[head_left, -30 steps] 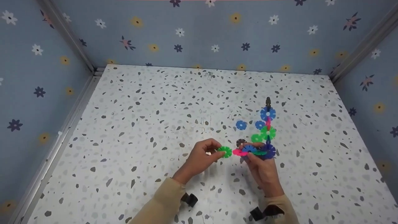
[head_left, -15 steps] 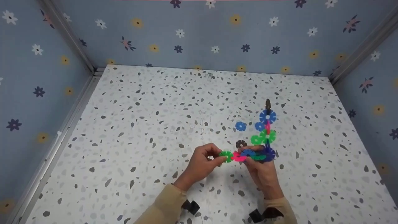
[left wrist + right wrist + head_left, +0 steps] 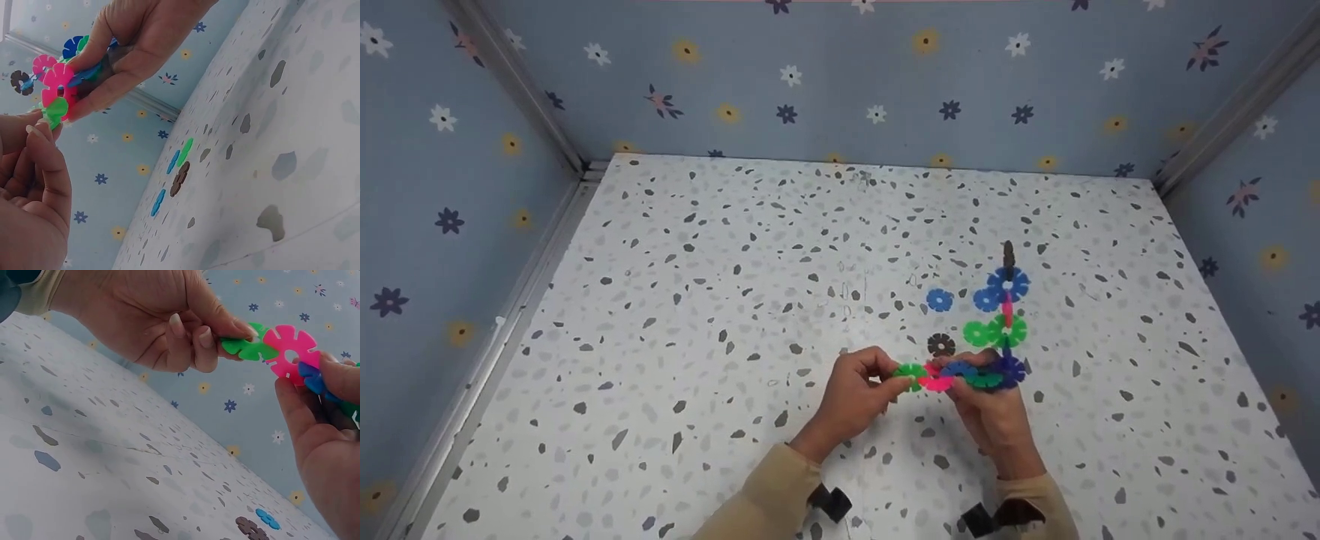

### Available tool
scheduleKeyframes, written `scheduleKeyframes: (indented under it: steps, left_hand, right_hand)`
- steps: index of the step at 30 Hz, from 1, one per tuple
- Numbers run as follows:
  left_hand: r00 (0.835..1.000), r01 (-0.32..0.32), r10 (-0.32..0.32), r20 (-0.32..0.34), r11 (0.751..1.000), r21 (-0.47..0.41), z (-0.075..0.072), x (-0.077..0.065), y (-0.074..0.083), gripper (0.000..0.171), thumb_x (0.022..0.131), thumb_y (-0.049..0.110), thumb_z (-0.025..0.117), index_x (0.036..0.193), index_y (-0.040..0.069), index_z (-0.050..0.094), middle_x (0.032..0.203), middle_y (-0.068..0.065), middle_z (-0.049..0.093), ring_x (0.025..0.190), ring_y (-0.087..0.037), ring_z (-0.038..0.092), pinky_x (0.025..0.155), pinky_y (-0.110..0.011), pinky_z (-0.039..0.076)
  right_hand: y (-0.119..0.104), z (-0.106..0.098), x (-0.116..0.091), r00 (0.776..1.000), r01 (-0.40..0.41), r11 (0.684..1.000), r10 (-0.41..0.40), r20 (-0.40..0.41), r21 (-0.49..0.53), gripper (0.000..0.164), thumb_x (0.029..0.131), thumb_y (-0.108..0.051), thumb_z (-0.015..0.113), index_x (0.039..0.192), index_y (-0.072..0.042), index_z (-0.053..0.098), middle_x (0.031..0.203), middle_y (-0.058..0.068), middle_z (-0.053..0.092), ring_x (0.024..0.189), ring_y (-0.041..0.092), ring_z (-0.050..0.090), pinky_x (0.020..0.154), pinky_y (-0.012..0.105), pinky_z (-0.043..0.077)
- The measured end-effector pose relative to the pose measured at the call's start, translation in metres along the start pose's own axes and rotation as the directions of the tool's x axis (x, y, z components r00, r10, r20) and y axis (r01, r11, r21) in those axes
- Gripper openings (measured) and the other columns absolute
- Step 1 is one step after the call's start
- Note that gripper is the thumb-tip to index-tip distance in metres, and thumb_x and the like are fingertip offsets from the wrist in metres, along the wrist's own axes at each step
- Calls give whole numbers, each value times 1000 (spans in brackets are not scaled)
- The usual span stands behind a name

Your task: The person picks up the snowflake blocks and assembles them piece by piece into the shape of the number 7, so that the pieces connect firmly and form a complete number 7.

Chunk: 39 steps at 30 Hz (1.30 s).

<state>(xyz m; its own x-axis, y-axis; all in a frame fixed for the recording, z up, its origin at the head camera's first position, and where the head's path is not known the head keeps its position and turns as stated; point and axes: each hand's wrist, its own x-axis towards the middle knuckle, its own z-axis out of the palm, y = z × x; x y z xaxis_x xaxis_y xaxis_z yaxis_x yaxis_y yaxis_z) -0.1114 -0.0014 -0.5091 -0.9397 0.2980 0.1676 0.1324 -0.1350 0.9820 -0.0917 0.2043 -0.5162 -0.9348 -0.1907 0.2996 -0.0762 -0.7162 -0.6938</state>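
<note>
Between thumb and fingers, my left hand (image 3: 851, 394) pinches a green notched flower disc (image 3: 911, 373). Its edge meets a pink disc (image 3: 289, 340), crosswise at the notches; how deep it sits I cannot tell. My right hand (image 3: 1001, 424) grips the chain that begins with this pink disc. A blue disc (image 3: 958, 369) and a teal-green disc (image 3: 985, 379) follow, partly covered by the fingers. From the dark blue disc (image 3: 1012, 370) the chain turns away through a green disc (image 3: 1011, 330), an edge-on pink one, a blue disc (image 3: 1015, 285) and a dark brown disc (image 3: 1009, 256).
Loose discs lie on the speckled white table (image 3: 720, 300) beyond the hands: a brown one (image 3: 941, 345), a green one (image 3: 976, 332) and two blue ones, the left blue disc (image 3: 939, 301) standing apart. Flower-patterned panels (image 3: 840, 82) wall the table at the back and sides.
My left hand has moved slightly right, bringing the green disc from a gap into contact with the pink disc. The right hand keeps its grip and has hardly moved.
</note>
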Motion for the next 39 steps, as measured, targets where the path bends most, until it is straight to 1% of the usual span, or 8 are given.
scheduleKeyframes:
  steps: [11, 16, 21, 26, 31, 33, 35, 39]
  left_hand:
    - [998, -54, 53, -20, 997, -59, 11, 6, -3, 15, 86, -2, 72, 80, -6, 59, 75, -8, 62, 55, -11, 57, 46, -20, 45]
    - [999, -38, 35, -33, 997, -71, 14, 8, -3, 15, 86, -4, 72, 80, -6, 58, 75, -6, 61, 54, -11, 57, 44, -20, 45]
    - [999, -32, 31, -16, 997, -76, 16, 8, -6, 14, 87, -3, 72, 83, -7, 59, 74, -7, 62, 55, -11, 57, 46, -21, 46]
    - [1000, -22, 22, 2, 996, -92, 22, 5, -11, 13, 89, 2, 71, 86, -5, 61, 75, -7, 64, 61, -13, 58, 47, -22, 44]
    - [1000, 12, -11, 10, 995, -99, 32, -2, -15, 15, 89, 8, 73, 83, -2, 63, 73, -3, 66, 62, -13, 59, 47, -22, 45]
    - [1000, 12, -10, 22, 997, -82, 38, -5, -16, 16, 90, 10, 73, 81, -1, 64, 73, -3, 67, 62, -12, 59, 50, -22, 46]
    - [999, -3, 5, 36, 998, -62, 44, -6, -16, 16, 90, 11, 73, 80, 0, 66, 74, -5, 69, 63, -10, 60, 54, -21, 47]
    - [998, -46, 49, 42, 997, -60, 54, -8, -15, 15, 89, 6, 73, 78, -2, 67, 73, -12, 70, 60, -7, 58, 55, -20, 47]
  right_hand:
    - [-3, -2, 0, 1000, 12, 999, -13, 5, 36, 44, 94, 25, 40, 114, -7, 62, 119, 18, 65, 119, 34, 59, 103, 43, 42]
    - [-6, -3, 0, 1000, -12, 998, 12, 2, 59, 47, 94, 26, 37, 113, -7, 63, 120, 18, 65, 120, 35, 58, 103, 43, 42]
    - [-14, -3, 1, 999, -28, 998, 26, -35, -62, 43, 93, 25, 40, 113, -6, 63, 117, 21, 67, 115, 34, 62, 102, 42, 43]
    - [-21, -2, 3, 999, -4, 981, -4, -37, -194, 37, 93, 22, 41, 117, -1, 57, 115, 22, 65, 111, 37, 62, 104, 44, 42]
    - [-18, 7, 8, 997, 48, 999, -49, -67, -17, 31, 94, 15, 36, 116, -3, 50, 109, 18, 60, 102, 31, 62, 103, 49, 43]
    - [-17, 12, 13, 989, 82, 996, -76, -129, 46, 22, 96, 11, 39, 108, -4, 50, 98, 14, 59, 90, 26, 61, 97, 45, 48]
    - [-16, 18, 18, 972, 114, 992, -100, -213, 50, 14, 99, 6, 43, 95, -5, 50, 82, 9, 55, 74, 20, 56, 83, 36, 52]
    - [-15, 27, 23, 921, 162, 987, -152, -359, -3, 31, 101, 4, 46, 73, -9, 38, 63, 3, 37, 54, 13, 39, 54, 23, 40]
